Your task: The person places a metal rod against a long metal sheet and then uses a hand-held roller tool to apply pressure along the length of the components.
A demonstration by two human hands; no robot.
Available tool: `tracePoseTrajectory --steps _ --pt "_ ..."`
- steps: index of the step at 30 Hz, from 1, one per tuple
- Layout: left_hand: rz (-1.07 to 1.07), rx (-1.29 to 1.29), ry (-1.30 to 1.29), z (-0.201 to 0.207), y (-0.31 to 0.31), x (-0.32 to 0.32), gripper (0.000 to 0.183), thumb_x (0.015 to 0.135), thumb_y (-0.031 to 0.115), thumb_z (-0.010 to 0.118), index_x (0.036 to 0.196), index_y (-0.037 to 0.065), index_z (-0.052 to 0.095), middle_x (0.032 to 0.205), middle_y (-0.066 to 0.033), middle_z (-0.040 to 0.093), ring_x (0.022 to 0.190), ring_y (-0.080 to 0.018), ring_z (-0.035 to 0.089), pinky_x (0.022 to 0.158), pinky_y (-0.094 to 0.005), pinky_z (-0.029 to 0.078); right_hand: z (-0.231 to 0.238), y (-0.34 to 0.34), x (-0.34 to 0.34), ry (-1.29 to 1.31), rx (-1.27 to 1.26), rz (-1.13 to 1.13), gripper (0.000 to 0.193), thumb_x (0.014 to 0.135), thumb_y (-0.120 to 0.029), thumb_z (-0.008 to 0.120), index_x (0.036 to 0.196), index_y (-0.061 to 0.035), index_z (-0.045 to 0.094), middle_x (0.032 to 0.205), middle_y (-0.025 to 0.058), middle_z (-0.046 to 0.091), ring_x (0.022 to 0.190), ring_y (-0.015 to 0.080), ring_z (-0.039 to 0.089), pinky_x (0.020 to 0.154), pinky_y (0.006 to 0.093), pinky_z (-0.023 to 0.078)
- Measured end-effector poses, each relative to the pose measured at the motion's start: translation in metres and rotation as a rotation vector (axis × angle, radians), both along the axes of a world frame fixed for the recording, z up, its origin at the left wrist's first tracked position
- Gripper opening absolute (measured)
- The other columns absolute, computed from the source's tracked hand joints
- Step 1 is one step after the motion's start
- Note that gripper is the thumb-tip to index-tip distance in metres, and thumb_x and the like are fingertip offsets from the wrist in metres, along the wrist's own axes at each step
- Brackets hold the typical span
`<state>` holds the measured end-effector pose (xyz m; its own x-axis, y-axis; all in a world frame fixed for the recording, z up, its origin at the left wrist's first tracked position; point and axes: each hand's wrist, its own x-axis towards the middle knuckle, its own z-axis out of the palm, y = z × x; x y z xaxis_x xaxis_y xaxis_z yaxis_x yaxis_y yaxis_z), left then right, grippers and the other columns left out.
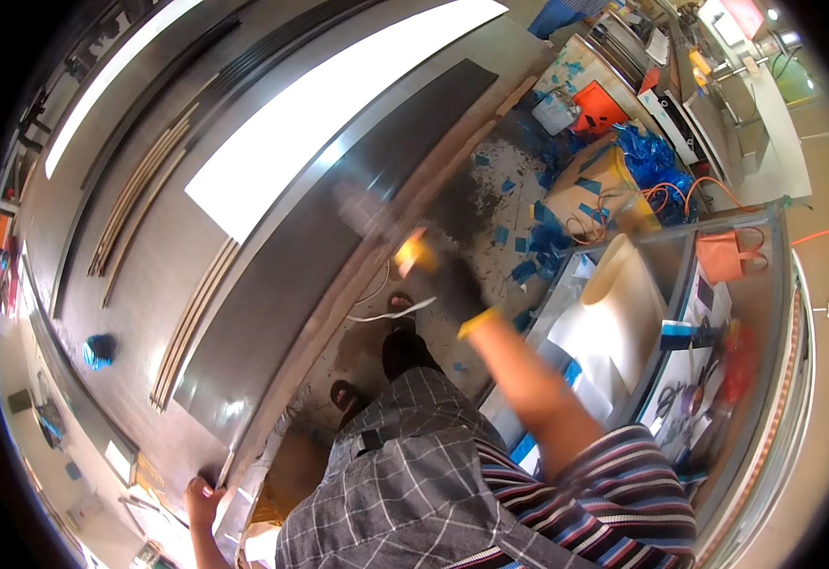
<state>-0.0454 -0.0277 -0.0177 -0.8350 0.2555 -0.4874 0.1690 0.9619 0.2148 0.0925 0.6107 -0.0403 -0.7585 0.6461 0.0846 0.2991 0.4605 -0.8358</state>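
My right hand (454, 289), in a dark glove with a yellow cuff, is closed on a blurred yellow-and-grey tool (414, 252). Its pale front end smears over the near edge of a long dark sheet (339, 223), and I cannot make out its kind. A white cord (396, 312) hangs just below that hand. Down at the near left corner of the workbench (139, 322), my bare left hand (204, 501) has its fingers curled at the edge. What they grip there is partly hidden. The dark sheet lies along the bench's near side.
A bright white sheet (310, 114), thin brown strips (192, 327) and a blue roll (99, 351) lie on the bench. At right stands a metal-framed cart (637, 398) with a curled cream sheet (623, 284). Blue film scraps (524, 272) litter the floor around a cardboard box (585, 190).
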Motion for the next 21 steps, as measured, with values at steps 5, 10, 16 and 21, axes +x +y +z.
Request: tracePoseTrajectory --steps 5,10,16,21 --pt "-0.083 -0.149 -0.075 -0.01 -0.004 -0.024 0.038 0.052 0.02 0.085 0.058 0.004 0.051 0.066 -0.0147 0.058 0.065 -0.0359 0.057 0.06 -0.0457 0.044 0.001 0.267 -0.037 -0.251 0.011 -0.421 0.039 0.087 -0.043 0.06 0.097 -0.0054 0.066 0.085 0.0142 0.069 0.081 0.0314 0.066 0.072 0.0414 0.05" --pt "-0.051 -0.282 -0.101 -0.008 0.001 -0.027 0.034 0.051 0.025 0.086 0.058 0.004 0.06 0.064 -0.0151 0.064 0.066 -0.0343 0.063 0.062 -0.0454 0.048 -0.003 0.404 -0.058 -0.482 0.286 -0.597 0.061 0.086 -0.059 0.051 0.101 -0.0018 0.068 0.093 0.0212 0.069 0.088 0.0346 0.068 0.076 0.0429 0.051" --pt "-0.031 -0.338 0.06 0.0 0.012 -0.005 0.027 0.054 0.02 0.084 0.06 0.004 0.063 0.062 -0.015 0.063 0.062 -0.0346 0.063 0.06 -0.0437 0.049 0.023 0.383 -0.125 -0.581 0.568 -0.266 0.077 0.089 -0.057 0.05 0.142 -0.0027 0.038 0.139 0.0243 0.048 0.127 0.0365 0.049 0.107 0.043 0.037" --pt "-0.166 -0.352 0.208 -0.006 -0.015 0.014 0.019 0.067 0.019 0.072 0.065 0.004 0.06 0.067 -0.0181 0.06 0.067 -0.039 0.058 0.063 -0.0488 0.045 -0.019 0.382 -0.143 -0.632 0.72 -0.015 0.074 0.093 -0.059 0.042 0.141 -0.0019 0.041 0.146 0.0243 0.039 0.136 0.0391 0.037 0.113 0.0455 0.028"
